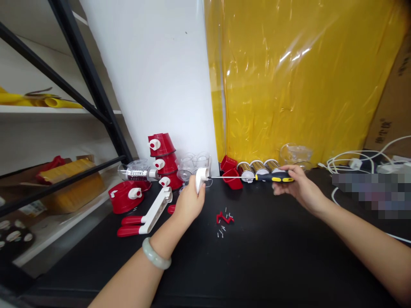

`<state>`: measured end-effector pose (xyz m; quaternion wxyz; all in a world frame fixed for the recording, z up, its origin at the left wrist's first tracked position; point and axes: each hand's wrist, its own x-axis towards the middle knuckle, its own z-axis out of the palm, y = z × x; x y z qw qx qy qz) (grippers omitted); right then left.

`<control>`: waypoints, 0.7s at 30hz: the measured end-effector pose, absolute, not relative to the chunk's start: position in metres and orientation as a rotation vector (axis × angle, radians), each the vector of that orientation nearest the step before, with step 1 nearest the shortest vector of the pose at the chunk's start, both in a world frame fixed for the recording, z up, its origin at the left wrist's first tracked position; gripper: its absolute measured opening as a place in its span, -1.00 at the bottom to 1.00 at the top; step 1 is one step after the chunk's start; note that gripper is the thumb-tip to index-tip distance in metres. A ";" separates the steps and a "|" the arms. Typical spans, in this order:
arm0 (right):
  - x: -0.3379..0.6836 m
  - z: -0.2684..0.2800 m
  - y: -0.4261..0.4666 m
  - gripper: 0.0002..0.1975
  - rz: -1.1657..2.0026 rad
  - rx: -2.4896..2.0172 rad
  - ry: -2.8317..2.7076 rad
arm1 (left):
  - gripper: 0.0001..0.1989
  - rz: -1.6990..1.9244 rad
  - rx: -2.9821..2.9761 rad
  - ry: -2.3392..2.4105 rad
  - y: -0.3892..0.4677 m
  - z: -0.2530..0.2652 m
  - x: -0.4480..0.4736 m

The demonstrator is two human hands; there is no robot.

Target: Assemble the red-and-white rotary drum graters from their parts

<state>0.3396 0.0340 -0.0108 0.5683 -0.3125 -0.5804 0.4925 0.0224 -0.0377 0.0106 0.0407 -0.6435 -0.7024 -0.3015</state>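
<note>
My left hand (190, 197) is closed around a white plastic part (201, 176), held up over the black table. In my right hand (300, 188) is a screwdriver with a black and yellow handle (274, 177). Its long shaft lies level, and the tip meets the right side of the white part. Below, on the tabletop, lie small red plastic pieces (225, 218) and several loose screws (221, 233). To the left of my left hand rest white handles with red grips (150, 216).
Red bases (165, 162) are stacked at the back left, beside clear plastic pieces (192, 162). Grater drums (257, 167) and red hoppers (231, 173) stand along the back. White cables (356, 162) tangle at the right. A black-framed shelf (80, 68) borders the left.
</note>
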 end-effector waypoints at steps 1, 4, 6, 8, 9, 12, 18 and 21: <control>0.339 -0.011 0.035 -0.49 1.176 -0.723 -1.327 | -0.78 -0.926 -1.964 -2.147 -0.037 0.010 0.022; 0.341 -0.012 0.037 -0.46 1.091 -0.735 -1.348 | -0.77 -0.921 -1.956 -2.146 -0.036 0.009 0.021; 0.343 -0.013 0.037 -0.56 1.007 -0.770 -1.445 | -0.77 -0.914 -1.962 -2.155 -0.036 0.009 0.022; 0.345 -0.014 0.037 -0.61 0.957 -0.812 -1.529 | -0.77 -0.915 -1.968 -2.151 -0.037 0.009 0.022; 0.346 -0.014 0.037 -0.60 0.957 -0.830 -1.560 | -0.77 -0.921 -1.969 -2.143 -0.037 0.009 0.022; 0.344 -0.014 0.038 -0.56 1.035 -0.840 -1.555 | -0.75 -0.942 -1.942 -2.115 -0.037 0.010 0.021; 0.340 -0.008 0.033 -0.53 1.214 -0.717 -1.393 | -0.75 -0.958 -1.981 -2.133 -0.036 0.011 0.019; 0.341 -0.006 0.030 -0.55 1.245 -0.701 -1.393 | -0.76 -1.028 -2.007 -2.165 -0.036 0.011 0.019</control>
